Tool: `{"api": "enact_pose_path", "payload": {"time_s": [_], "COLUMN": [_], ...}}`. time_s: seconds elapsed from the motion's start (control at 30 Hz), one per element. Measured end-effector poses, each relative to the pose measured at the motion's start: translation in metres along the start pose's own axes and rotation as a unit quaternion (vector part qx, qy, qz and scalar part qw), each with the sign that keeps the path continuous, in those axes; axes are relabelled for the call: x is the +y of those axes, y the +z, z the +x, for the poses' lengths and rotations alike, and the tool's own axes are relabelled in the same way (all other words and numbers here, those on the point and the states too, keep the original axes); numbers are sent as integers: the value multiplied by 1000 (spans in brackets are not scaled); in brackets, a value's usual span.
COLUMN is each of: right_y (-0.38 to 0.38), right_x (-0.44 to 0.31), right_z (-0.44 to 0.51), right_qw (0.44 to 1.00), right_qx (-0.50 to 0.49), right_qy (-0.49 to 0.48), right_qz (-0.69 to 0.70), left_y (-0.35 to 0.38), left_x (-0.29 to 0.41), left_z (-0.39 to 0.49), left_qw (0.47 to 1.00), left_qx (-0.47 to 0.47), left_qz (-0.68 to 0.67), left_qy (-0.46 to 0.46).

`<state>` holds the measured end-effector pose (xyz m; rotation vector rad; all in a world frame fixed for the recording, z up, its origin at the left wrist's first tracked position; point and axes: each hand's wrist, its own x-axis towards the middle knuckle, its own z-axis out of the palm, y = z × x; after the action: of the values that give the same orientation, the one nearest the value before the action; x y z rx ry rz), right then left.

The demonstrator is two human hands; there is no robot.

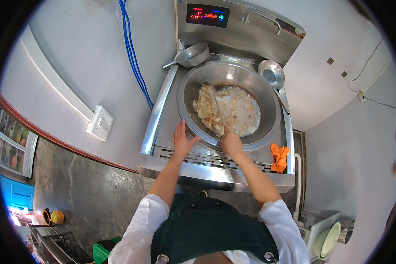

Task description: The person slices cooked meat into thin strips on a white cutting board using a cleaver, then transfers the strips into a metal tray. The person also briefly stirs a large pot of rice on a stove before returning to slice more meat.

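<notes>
A large metal wok [229, 66] is set into the stainless steel stove in front of me. Pale, chopped food [206, 109] with browned bits lies in it, and whitish foaming liquid [239, 114] covers the right part. My right hand [231, 142] is closed at the wok's near rim around a thin stirring utensil [218, 103]. The utensil reaches into the food; it is blurred, so its exact kind is unclear. My left hand [183, 141] is spread beside the near left rim, fingers apart and holding nothing. Whether it touches the rim is hard to tell.
A metal scoop [194, 55] stands at the stove's back left corner, and a metal ladle [272, 74] lies along the right edge. An orange cloth [279, 157] sits at the front right. Behind the wok, a faucet [263, 15] and a lit control panel [208, 16] are on the backsplash.
</notes>
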<state>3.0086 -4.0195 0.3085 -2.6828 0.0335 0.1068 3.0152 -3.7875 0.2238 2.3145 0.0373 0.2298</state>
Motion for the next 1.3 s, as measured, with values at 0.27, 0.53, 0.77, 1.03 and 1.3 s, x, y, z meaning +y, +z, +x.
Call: {"api": "enact_pose_path", "payload": {"time_s": [0.27,0.53,0.77,1.03,1.3], "right_y": [-38,-237,-219,-21,-89], "right_x": [61,79,38,46,130], "right_z": [-143,-220,-193,-46,10], "right_qw": [986,946,962,970,977], "right_qx": [-17,65,-73,6,93], "right_qy": [-157,-169,-140,-4,20], "right_qz": [-62,-270,-220,-244,189], "left_y": [0,-2,-2,-1,1], "left_x": [1,2,2,-2,-4], "left_z": [3,1,-1,1,1], "left_qw": [1000,1000,1000,999,999], "left_qx": [-8,2,13,12,22], "left_qz": [1,6,3,-15,-9], "left_qy": [-3,10,25,32,34]}}
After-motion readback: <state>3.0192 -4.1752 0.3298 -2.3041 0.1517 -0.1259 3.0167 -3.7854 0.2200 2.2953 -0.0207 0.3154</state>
